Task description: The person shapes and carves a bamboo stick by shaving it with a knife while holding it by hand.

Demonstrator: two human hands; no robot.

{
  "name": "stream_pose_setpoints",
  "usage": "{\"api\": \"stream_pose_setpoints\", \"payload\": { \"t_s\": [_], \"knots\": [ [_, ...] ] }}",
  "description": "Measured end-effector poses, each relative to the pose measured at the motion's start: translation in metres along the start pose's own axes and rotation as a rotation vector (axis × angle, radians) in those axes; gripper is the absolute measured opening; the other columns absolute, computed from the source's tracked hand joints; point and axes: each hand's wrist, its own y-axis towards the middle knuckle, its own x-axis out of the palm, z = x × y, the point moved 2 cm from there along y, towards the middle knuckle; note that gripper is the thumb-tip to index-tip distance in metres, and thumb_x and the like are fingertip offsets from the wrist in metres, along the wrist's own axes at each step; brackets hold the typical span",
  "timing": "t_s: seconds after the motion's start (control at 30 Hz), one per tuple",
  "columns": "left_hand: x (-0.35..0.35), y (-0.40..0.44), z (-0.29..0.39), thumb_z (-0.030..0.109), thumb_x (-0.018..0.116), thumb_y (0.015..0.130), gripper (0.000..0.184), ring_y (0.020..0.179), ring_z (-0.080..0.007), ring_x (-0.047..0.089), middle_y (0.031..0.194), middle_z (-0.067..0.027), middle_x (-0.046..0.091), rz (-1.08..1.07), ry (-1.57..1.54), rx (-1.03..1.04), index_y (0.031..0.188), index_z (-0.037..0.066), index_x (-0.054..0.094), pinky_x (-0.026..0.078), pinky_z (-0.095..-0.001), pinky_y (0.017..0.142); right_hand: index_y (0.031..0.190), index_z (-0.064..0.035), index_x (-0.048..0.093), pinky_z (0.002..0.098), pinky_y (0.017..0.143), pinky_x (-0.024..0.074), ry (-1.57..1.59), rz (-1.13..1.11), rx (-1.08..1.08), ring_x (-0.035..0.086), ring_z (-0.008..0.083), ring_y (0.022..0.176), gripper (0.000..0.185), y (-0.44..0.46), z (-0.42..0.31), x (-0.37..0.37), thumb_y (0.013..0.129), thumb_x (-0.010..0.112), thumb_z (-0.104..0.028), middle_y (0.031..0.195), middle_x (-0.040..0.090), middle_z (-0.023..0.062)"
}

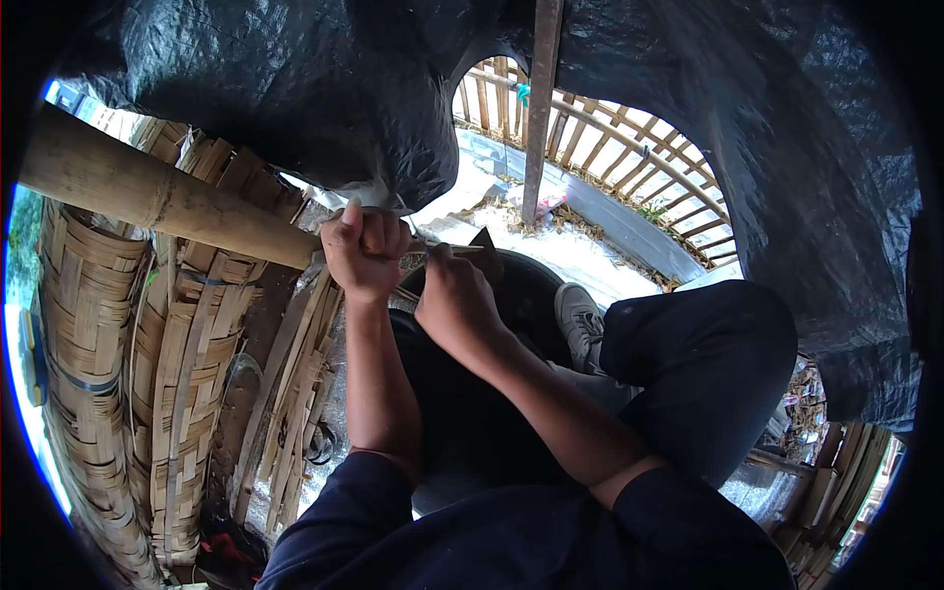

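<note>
Sheeting at 11 o'clock droops low, could snag if brushed. Bamboo pole at 10 ends beside left hand: scrape risk if it jerks. Left hand clenched, contents hidden; right hand seems to grip thin strip at 12, may slip if grip slackens.

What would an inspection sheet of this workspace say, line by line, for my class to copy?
Surface: no worktop seen
Job's things: slim piece, kind unclear; bamboo pole, ending near the left hand
Clutter: woven bamboo panels along the left side
Hands: left hand and right hand both look closed on the slim piece
Cables: nothing seen
Surroundings: black sheeting overhead, wooden post, slatted fence beyond
</note>
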Motion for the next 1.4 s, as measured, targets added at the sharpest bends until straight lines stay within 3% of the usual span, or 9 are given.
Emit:
{"api": "stream_pose_setpoints", "payload": {
  "t_s": [0.53, 0.7, 0.83, 0.9, 0.97, 1.07, 1.1, 1.3, 1.4],
  "knots": [
    [0.0, 0.005, 0.002, 0.032, 0.041, 0.097, 0.052, 0.042, -0.0105, 0.018, 0.048, 0.0034, 0.019, 0.138, 0.06, 0.023, 0.052, 0.012, 0.023, 0.014, -0.0292, 0.041, 0.09, 0.0074, 0.056, 0.0471, 0.073, 0.0544, 0.065, -0.036, 0.036, 0.066, 0.0411, 0.08, 0.016, -0.002, 0.007, 0.007, 0.076, 0.055, 0.001, 0.078, 0.063, 0.0289],
    [-0.003, 0.007, 0.003, 0.037, 0.037, 0.096, 0.046, 0.041, -0.0093, 0.012, 0.048, 0.005, 0.017, 0.056, 0.076, -0.006, 0.056, 0.015, 0.027, 0.013, -0.0288, 0.04, 0.093, 0.0078, 0.055, 0.0482, 0.074, 0.0536, 0.021, -0.069, 0.085, 0.064, 0.0435, 0.081, 0.02, 0.008, 0.029, 0.019, 0.075, 0.058, -0.001, 0.079, 0.063, 0.0291],
    [-0.007, 0.0, -0.001, 0.032, 0.039, 0.097, 0.051, 0.041, -0.0102, 0.019, 0.047, 0.0029, 0.02, 0.099, 0.017, 0.003, 0.053, 0.012, 0.023, 0.014, -0.0291, 0.039, 0.096, 0.0078, 0.052, 0.0491, 0.074, 0.0532, 0.083, -0.049, 0.036, 0.064, 0.0452, 0.081, 0.023, 0.007, 0.013, 0.01, 0.075, 0.057, -0.001, 0.078, 0.062, 0.0314],
    [-0.006, 0.003, 0.001, 0.031, 0.04, 0.098, 0.051, 0.041, -0.0099, 0.019, 0.047, 0.0028, 0.021, 0.069, 0.083, 0.037, 0.054, 0.012, 0.023, 0.015, -0.0286, 0.039, 0.097, 0.0095, 0.055, 0.0464, 0.073, 0.0547, -0.057, -0.124, 0.133, 0.065, 0.0435, 0.082, 0.024, 0.019, 0.053, 0.033, 0.074, 0.055, 0.0, 0.081, 0.063, 0.0305],
    [0.007, 0.006, -0.004, 0.03, 0.042, 0.098, 0.051, 0.04, -0.0096, 0.019, 0.047, 0.0028, 0.021, 0.063, 0.086, 0.064, 0.054, 0.012, 0.024, 0.015, -0.0283, 0.039, 0.089, 0.0113, 0.054, 0.0472, 0.061, 0.0528, -0.037, -0.006, 0.091, 0.065, 0.0426, 0.07, 0.014, 0.016, 0.073, 0.037, 0.081, 0.049, 0.001, 0.07, 0.06, 0.0312],
    [0.009, 0.006, -0.008, 0.035, 0.037, 0.095, 0.047, 0.043, -0.0098, 0.013, 0.048, 0.0042, 0.018, 0.15, 0.14, 0.006, 0.055, 0.015, 0.023, 0.014, -0.0299, 0.042, 0.085, 0.0092, 0.052, 0.0481, 0.06, 0.0513, 0.102, 0.107, -0.058, 0.063, 0.0449, 0.069, 0.011, 0.004, 0.007, 0.007, 0.082, 0.051, -0.001, 0.066, 0.059, 0.0305],
    [0.008, 0.005, -0.006, 0.035, 0.037, 0.095, 0.047, 0.043, -0.0098, 0.013, 0.048, 0.0042, 0.018, 0.16, 0.142, 0.002, 0.055, 0.015, 0.023, 0.014, -0.0299, 0.042, 0.091, 0.0082, 0.052, 0.0519, 0.07, 0.0522, 0.147, -0.012, 0.021, 0.063, 0.0466, 0.078, 0.018, 0.002, -0.009, -0.002, 0.075, 0.054, 0.001, 0.078, 0.061, 0.0322],
    [-0.007, 0.006, 0.002, 0.034, 0.037, 0.095, 0.046, 0.044, -0.0092, 0.014, 0.049, 0.0036, 0.019, 0.197, 0.128, 0.047, 0.056, 0.015, 0.023, 0.014, -0.0289, 0.042, 0.086, 0.01, 0.052, 0.0495, 0.062, 0.0512, 0.108, 0.074, -0.094, 0.063, 0.0454, 0.071, 0.01, 0.014, 0.037, 0.037, 0.084, 0.051, 0.001, 0.068, 0.058, 0.0324],
    [0.006, 0.003, 0.001, 0.031, 0.038, 0.098, 0.049, 0.043, -0.0092, 0.017, 0.048, 0.0034, 0.02, 0.142, 0.14, 0.091, 0.054, 0.013, 0.025, 0.014, -0.029, 0.041, 0.089, 0.0104, 0.055, 0.0465, 0.069, 0.0516, -0.038, -0.007, 0.043, 0.063, 0.0443, 0.076, 0.011, 0.022, 0.079, 0.048, 0.081, 0.052, 0.003, 0.073, 0.058, 0.034]
  ]
}}
